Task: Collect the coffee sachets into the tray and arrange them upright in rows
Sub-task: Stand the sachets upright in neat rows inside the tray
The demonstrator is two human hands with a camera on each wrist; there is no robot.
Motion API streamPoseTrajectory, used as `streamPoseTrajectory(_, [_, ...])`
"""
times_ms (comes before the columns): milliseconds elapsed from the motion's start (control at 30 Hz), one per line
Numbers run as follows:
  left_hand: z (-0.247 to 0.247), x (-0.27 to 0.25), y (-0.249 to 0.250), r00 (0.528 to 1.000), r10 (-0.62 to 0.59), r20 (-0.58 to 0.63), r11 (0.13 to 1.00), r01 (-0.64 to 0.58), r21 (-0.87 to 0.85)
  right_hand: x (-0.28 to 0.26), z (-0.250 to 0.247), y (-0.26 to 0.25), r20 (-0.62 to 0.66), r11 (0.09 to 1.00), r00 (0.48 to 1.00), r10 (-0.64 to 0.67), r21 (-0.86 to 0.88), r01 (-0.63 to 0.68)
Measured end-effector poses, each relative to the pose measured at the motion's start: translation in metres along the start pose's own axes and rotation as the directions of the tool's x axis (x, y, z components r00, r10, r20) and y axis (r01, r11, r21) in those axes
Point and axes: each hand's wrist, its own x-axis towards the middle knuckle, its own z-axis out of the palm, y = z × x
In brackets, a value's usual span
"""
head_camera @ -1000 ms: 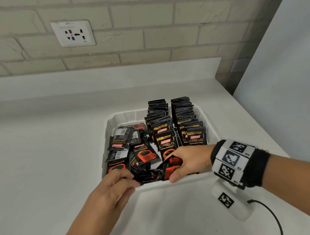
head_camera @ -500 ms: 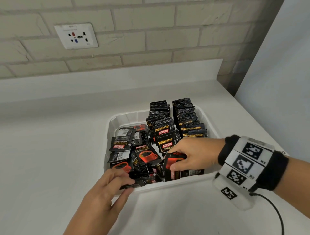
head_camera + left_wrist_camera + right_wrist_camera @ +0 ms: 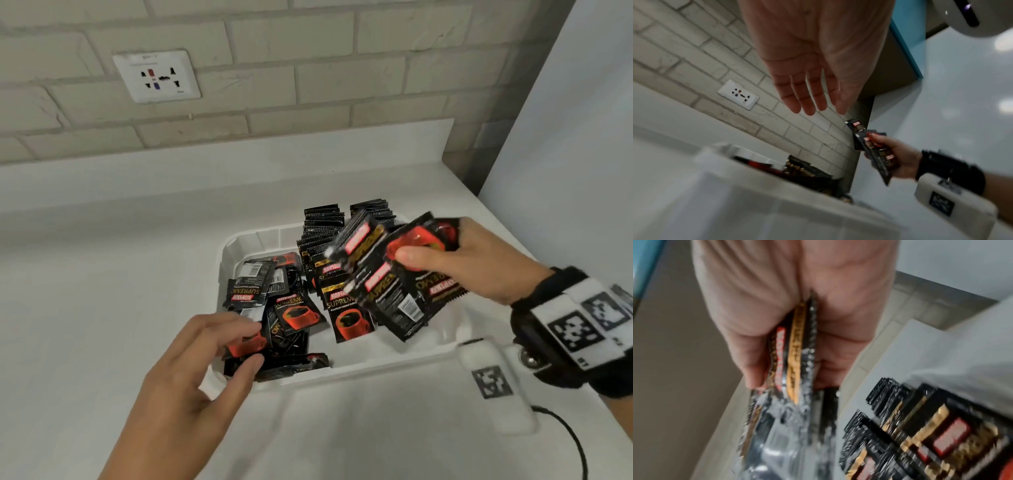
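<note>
- Right hand, centre right of the head view, grips a fanned bunch of sachets lifted above the white tray.
- Left hand, lower left, hovers over the tray's near left corner with relaxed, spread fingers, gripping nothing.
- Upright rows of sachets stand at the tray's far side; loose sachets lie jumbled at its left.
- The tray sits on the white tabletop.

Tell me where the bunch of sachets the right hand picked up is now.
In the head view, the bunch of sachets is gripped in the right hand, lifted above the right side of the tray, in front of the upright rows.
</note>
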Motion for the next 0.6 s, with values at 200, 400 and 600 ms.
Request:
streamPoseTrajectory(200, [0.028, 0.020, 0.040, 0.963, -0.239, 0.124, 0.811, 0.269, -0.520, -0.007, 0.026, 0.022, 0.062, 0.770, 0.986, 0.156, 0.617, -0.160])
streamPoseTrajectory(400, [0.062, 0.057, 0.058, 0.903, -0.304, 0.303, 0.603, 0.429, -0.673, -0.018, 0.072, 0.019, 0.057, 0.645, 0.974, 0.219, 0.741, -0.188])
streamPoseTrajectory(600, [0.083, 0.051, 0.057, 0.844, -0.438, 0.309, 0.426, 0.497, -0.756, -0.025, 0.080, 0.025, -0.246, 0.864, 0.957, 0.152, 0.503, -0.008])
